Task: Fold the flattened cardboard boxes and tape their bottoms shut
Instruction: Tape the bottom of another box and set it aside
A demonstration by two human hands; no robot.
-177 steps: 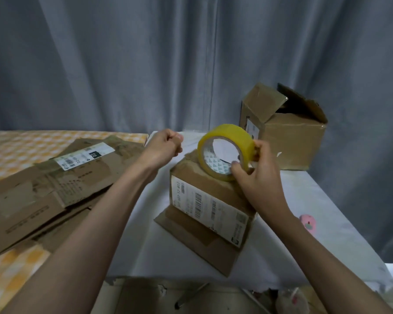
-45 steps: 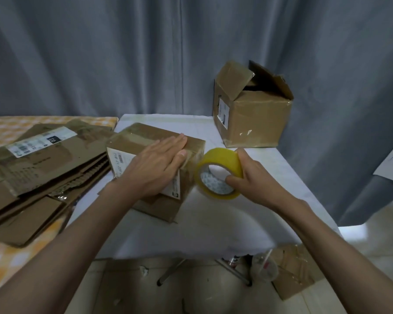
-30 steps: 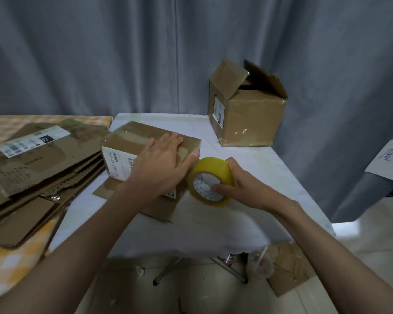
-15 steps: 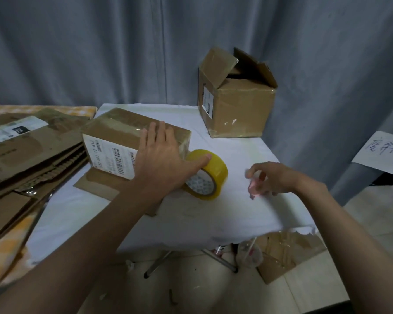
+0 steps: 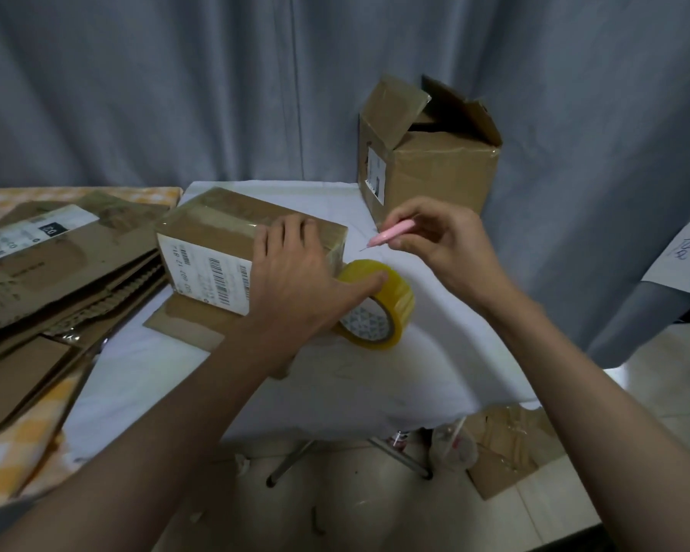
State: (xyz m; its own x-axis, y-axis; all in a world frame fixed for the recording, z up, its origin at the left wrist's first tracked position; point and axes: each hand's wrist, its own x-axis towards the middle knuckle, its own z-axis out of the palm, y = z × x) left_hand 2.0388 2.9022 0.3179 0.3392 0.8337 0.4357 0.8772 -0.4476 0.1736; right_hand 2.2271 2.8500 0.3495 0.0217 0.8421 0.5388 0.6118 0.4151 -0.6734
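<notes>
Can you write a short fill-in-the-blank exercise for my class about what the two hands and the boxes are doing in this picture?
1. The left hand rests on the small box, its thumb touching the ____ roll of tape.
2. The right hand pinches a ____ cutter.
3. The big box at the back of the table has its top flaps ____.

Missing words: yellow; pink; open

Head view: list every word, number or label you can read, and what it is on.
"03", upside down: black patch on the white label of the flattened cardboard.
Box under the left hand: barcode label, digits too blurred.
Sheet of paper: handwriting, cut off.
Far box: label too small.
</notes>
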